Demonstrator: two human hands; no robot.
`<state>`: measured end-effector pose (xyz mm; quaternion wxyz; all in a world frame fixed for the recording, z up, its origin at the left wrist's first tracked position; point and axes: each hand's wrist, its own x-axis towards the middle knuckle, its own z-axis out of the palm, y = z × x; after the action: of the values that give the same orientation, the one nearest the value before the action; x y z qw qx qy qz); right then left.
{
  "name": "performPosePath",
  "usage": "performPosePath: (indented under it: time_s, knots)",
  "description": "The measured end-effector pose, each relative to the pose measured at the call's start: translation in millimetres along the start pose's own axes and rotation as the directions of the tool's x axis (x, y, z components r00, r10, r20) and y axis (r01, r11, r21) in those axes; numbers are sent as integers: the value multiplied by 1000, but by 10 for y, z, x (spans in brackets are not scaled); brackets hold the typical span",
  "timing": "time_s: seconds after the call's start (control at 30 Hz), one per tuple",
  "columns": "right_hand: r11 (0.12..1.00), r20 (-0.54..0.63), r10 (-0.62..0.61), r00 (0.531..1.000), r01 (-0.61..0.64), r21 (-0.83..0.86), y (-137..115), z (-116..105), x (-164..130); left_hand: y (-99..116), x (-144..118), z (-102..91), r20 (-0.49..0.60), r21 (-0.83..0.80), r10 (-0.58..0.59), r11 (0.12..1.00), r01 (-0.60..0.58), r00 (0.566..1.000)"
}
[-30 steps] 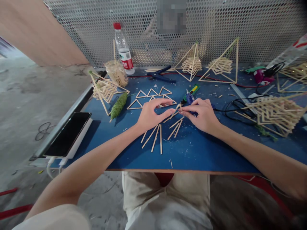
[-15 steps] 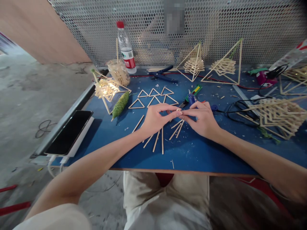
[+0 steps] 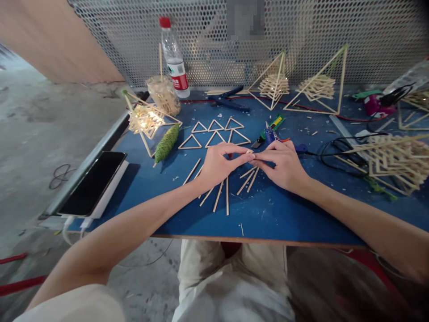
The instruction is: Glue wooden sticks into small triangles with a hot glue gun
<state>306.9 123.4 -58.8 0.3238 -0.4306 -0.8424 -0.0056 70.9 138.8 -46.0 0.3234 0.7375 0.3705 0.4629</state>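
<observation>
My left hand (image 3: pixel 223 163) and my right hand (image 3: pixel 279 165) meet fingertip to fingertip over the middle of the table. Both are closed in a pinch on a thin wooden stick (image 3: pixel 249 152); only a pale bit of it shows, the rest being hidden by the fingers. Beneath and around my left hand lie several loose wooden sticks (image 3: pixel 227 197). Another few sticks (image 3: pixel 248 181) fan out under my right hand. Flat stick triangles (image 3: pixel 216 125) lie in two rows just beyond. A blue glue gun (image 3: pixel 269 135) rests behind my right fingers, beside a green utility knife (image 3: pixel 275 123).
Blue pliers (image 3: pixel 231 105), a water bottle (image 3: pixel 176 67) and a jar of sticks (image 3: pixel 164 100) stand along the back. Green twine (image 3: pixel 166 144) and a phone (image 3: pixel 95 183) are at left. Stick pyramids (image 3: pixel 341 85) line the mesh panel (image 3: pixel 208 36). A black cable (image 3: pixel 321 154) runs at right.
The view has shifted slightly, so the things at the back sit a little higher. My hands keep the same pinch, nearly in place.
</observation>
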Motion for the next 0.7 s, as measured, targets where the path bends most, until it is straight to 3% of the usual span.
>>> performPosePath:
  time_s: [0.57, 0.7]
  knots:
    - [999, 37, -38, 999, 38, 0, 0, -49, 33, -50, 5, 53, -42, 8, -23, 1000, 23, 999]
    - [994, 8, -111, 994, 111, -6, 17, -47, 39, -41, 1, 50, -34, -3, -34, 999, 34, 999]
